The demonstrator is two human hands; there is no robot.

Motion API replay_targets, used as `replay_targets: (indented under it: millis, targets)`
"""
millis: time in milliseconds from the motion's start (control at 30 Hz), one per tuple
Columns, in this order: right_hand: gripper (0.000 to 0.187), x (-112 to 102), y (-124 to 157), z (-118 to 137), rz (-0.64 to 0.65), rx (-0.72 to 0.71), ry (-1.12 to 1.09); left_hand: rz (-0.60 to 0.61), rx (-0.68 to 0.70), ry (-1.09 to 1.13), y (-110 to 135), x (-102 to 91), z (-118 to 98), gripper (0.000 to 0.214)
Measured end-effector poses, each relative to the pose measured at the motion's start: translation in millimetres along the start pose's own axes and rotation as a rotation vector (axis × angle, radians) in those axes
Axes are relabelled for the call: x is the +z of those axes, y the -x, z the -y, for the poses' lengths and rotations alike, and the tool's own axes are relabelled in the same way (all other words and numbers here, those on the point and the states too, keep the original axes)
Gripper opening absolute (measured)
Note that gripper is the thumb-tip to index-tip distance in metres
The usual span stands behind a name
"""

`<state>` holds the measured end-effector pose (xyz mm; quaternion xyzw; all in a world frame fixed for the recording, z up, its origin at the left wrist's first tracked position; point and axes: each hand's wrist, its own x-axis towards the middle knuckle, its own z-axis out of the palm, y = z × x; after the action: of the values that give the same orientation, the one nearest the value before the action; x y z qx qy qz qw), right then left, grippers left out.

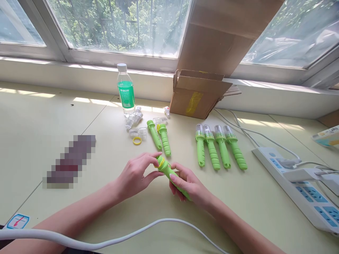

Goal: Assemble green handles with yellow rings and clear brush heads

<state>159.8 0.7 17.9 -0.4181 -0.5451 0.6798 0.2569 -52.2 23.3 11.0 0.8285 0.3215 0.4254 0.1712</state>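
Observation:
My right hand is wrapped round a green flashlight handle, which lies at a slant with its threaded end up and to the left. A yellow ring sits around the neck below the thread. The thumb and fingers of my left hand close on this ring and the threaded end. Just beyond, two more green handles lie on the table, one with a yellow ring beside its neck. Clear plastic caps and a loose yellow ring are scattered to their left.
Several green flashlights with clear caps lie in a row at right. Behind stand a water bottle and an open cardboard box. A power strip with plugs is far right. A white cable crosses the front.

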Motion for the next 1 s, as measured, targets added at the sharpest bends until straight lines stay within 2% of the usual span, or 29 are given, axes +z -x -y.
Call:
replay_targets:
  millis: [133, 233, 433, 667, 867, 1000]
  targets:
    - [0.031, -0.8, 0.2, 0.5, -0.061, 0.059, 0.076, 0.049, -0.008, 0.022, -0.4, -1.8, 1.6, 0.022]
    - [0.03, -1.0, -0.5, 0.4, -0.071, 0.044, 0.08, 0.035, -0.005, 0.016, 0.1, -0.5, 2.2, 0.02]
    - [0.032, -1.5, -2.6, 1.7, -0.016, -0.031, 0.05, 0.008, 0.018, -0.007, 2.2, 2.1, 2.7, 0.014]
    - [0.039, -1.0, -1.4, 6.4, 0.041, -0.047, 0.089, 0.013, -0.011, -0.023, 2.0, 1.9, 3.1, 0.018]
    - [0.034, -0.6, 0.1, 3.6, -0.067, 0.065, 0.105, -0.009, -0.02, -0.025, 2.9, 4.2, 2.2, 0.016]
    - [0.032, -0.8, -0.6, 2.3, -0.07, 0.045, 0.084, -0.037, 0.008, -0.037, 3.0, 4.5, 2.8, 0.019]
